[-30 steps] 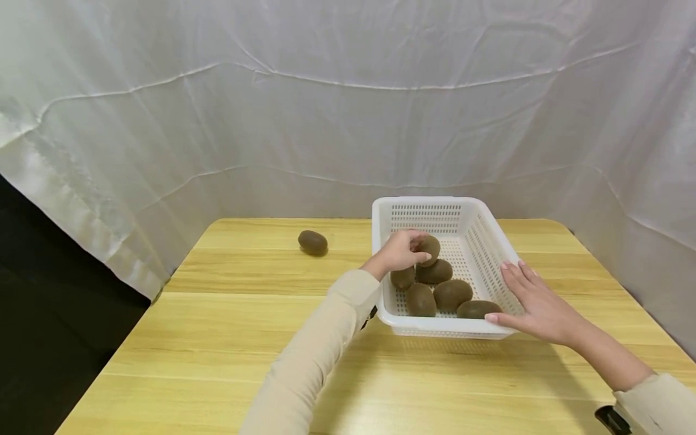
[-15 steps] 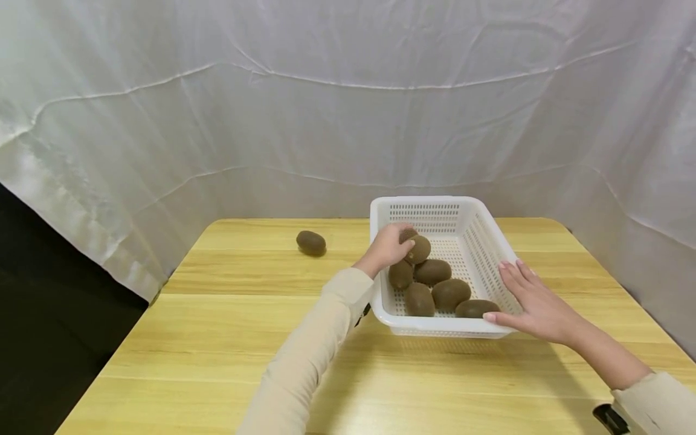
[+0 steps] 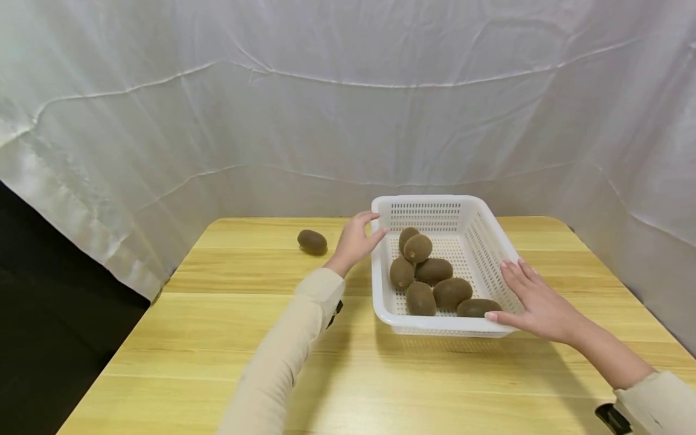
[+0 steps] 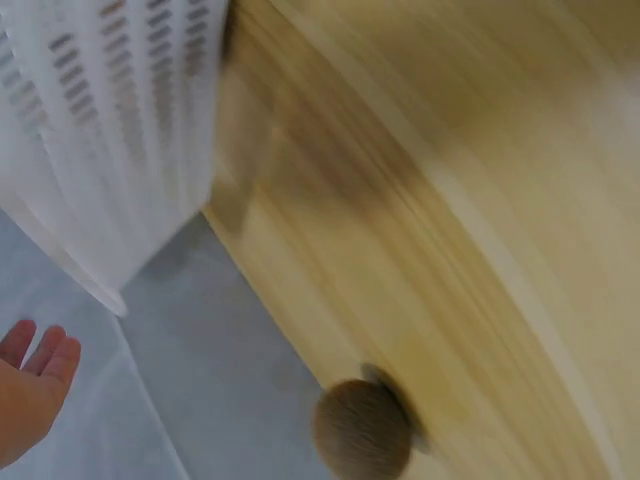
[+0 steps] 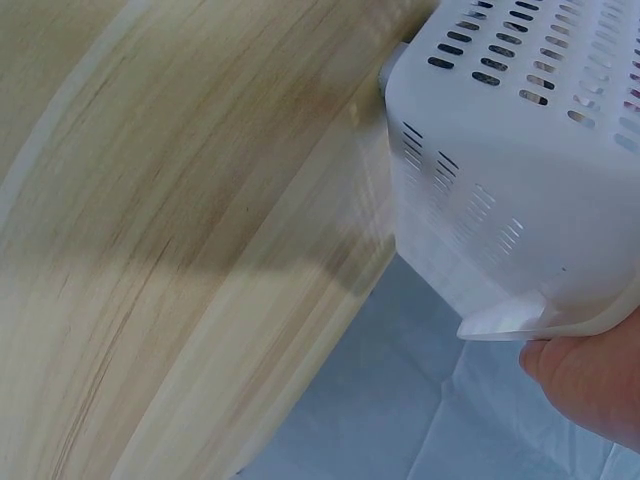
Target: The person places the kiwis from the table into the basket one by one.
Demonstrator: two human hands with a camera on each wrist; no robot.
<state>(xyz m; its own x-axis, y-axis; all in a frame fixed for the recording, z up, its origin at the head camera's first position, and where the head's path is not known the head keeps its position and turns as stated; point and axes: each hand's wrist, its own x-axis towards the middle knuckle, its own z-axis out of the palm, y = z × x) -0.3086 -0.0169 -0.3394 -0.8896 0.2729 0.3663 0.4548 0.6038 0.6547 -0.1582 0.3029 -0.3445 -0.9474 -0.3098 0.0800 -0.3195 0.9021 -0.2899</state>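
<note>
A white perforated plastic basket [image 3: 435, 324] stands on the table with several brown kiwis [image 3: 434, 271] grouped in its left and near part. At the basket's left rim, my left hand [image 3: 354, 241] holds nothing, its thumb and fingers spread apart. My right hand [image 3: 539, 307] rests on the near right corner, fingers straight along the right side and thumb on the near rim. One more kiwi [image 3: 312, 242] lies on the table left of the basket. The left wrist view has this kiwi [image 4: 362, 430] low down, with the left fingers [image 4: 58, 362] beside the basket wall [image 4: 110, 180].
Under everything is a light wooden table [image 3: 217, 350] with rounded far corners. White cloth [image 3: 326, 133] hangs close behind its far edge and along both sides. A black area [image 3: 65, 302] lies beyond the table's left side.
My left hand let go of a kiwi on the others at the basket's left side, then moved out left over the rim. The right hand has stayed on the corner.
</note>
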